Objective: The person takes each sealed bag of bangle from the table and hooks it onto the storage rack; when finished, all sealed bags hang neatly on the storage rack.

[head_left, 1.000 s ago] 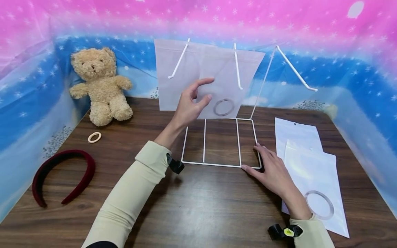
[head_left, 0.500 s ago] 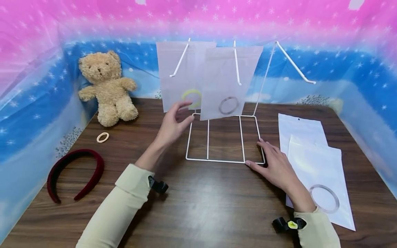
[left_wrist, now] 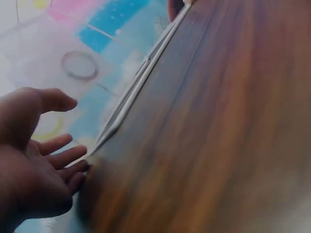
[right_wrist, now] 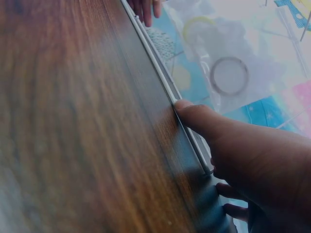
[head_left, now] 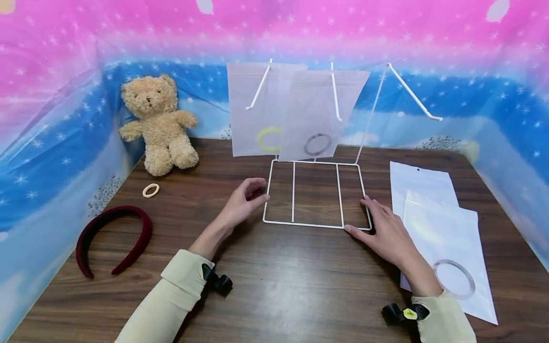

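Observation:
A white wire display rack stands on the wooden table, its hooks reaching forward. From the left hook hangs a white pouch with a yellow ring; a pouch with a grey ring hangs on the middle hook, overlapping it. My right hand holds the rack's front right corner, thumb on the front bar and fingers along the right side bar. Beside the left side bar is my left hand, fingers loosely bent and thumb tip right at the bar. It holds nothing.
Two more white pouches lie overlapped on the right of the table, the upper one bearing a grey ring. At left are a teddy bear, a small beige ring and a dark red headband. Patterned cloth walls the table's back and sides.
My left hand has come down from in front of the hanging pouches to the rack's left side bar, uncovering the yellow ring. The right hand has stayed at its corner.

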{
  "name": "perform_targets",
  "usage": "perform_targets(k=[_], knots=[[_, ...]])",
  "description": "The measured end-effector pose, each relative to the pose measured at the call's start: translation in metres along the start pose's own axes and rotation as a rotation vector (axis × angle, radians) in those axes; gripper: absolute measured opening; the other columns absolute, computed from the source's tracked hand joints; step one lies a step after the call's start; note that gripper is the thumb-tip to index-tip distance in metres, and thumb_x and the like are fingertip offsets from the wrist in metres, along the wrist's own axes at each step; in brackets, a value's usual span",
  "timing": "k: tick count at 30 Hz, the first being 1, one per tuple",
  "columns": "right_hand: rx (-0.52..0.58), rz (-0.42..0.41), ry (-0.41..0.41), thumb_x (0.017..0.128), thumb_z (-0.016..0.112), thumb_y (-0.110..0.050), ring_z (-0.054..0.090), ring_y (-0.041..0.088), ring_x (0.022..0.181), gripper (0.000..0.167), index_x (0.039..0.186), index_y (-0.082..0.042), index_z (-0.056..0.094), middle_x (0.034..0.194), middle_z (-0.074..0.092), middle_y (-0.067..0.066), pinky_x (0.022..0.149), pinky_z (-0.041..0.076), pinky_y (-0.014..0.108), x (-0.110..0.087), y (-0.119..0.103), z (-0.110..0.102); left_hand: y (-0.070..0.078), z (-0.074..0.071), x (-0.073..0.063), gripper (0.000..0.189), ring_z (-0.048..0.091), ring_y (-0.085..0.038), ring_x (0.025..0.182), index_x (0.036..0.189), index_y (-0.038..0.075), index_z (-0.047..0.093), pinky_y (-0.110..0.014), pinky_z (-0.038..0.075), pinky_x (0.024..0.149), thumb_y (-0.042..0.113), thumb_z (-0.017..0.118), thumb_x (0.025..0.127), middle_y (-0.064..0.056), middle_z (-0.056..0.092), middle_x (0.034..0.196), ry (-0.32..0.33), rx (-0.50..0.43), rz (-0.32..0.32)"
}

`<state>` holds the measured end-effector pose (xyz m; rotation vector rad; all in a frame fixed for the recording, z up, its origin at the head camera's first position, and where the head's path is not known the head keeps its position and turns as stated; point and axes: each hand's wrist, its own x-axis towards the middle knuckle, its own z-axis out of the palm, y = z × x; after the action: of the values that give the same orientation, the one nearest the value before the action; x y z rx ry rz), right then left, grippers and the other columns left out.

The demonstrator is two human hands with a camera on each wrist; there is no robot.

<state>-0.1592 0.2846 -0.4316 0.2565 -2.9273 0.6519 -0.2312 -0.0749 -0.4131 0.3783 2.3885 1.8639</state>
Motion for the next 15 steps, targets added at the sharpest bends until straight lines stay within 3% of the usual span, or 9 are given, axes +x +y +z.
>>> perform_targets(k=[2,6,9,15], knots=[[0.001,-0.002,-0.001,0.084,0.062,-0.066,0.033,0.045,0.135,0.092,0.149,-0.005,0.037,0.151,0.035,0.025,0.1,0.028,0.065,0.001,-0.001,0.0,-0.005,0.003,-0.002,0.054,0.043,-0.024,0.132,0.138,0.002,0.049,-0.04,0.028,0.11,0.017,0.071,0.091,-0.013,0.052,0.139,0.0,0.106,0.037],[0.001,-0.004,-0.002,0.084,0.063,-0.066,0.032,0.045,0.135,0.092,0.149,-0.005,0.037,0.151,0.035,0.025,0.1,0.028,0.066,0.002,-0.002,0.001,-0.014,0.011,-0.007,0.069,0.039,-0.025,0.136,0.142,0.008,0.048,-0.043,0.024,0.11,0.039,0.075,0.086,-0.01,0.048,0.144,0.006,0.412,0.122],[-0.001,-0.005,-0.002,0.084,0.063,-0.065,0.032,0.046,0.135,0.092,0.149,-0.005,0.037,0.151,0.035,0.025,0.1,0.027,0.066,0.001,-0.002,0.002,-0.018,0.017,-0.009,0.088,0.034,-0.027,0.139,0.147,0.009,0.044,-0.046,0.022,0.11,0.055,0.075,0.079,-0.012,0.042,0.149,0.009,0.586,0.152],[-0.003,-0.018,0.016,0.085,0.065,-0.062,0.033,0.045,0.134,0.089,0.148,-0.005,0.038,0.152,0.035,0.022,0.099,0.027,0.066,-0.001,-0.002,0.003,-0.018,0.02,-0.01,0.112,0.026,-0.023,0.143,0.154,0.01,0.032,-0.047,0.022,0.11,0.068,0.076,0.068,-0.008,0.035,0.155,-0.012,0.695,0.139]])
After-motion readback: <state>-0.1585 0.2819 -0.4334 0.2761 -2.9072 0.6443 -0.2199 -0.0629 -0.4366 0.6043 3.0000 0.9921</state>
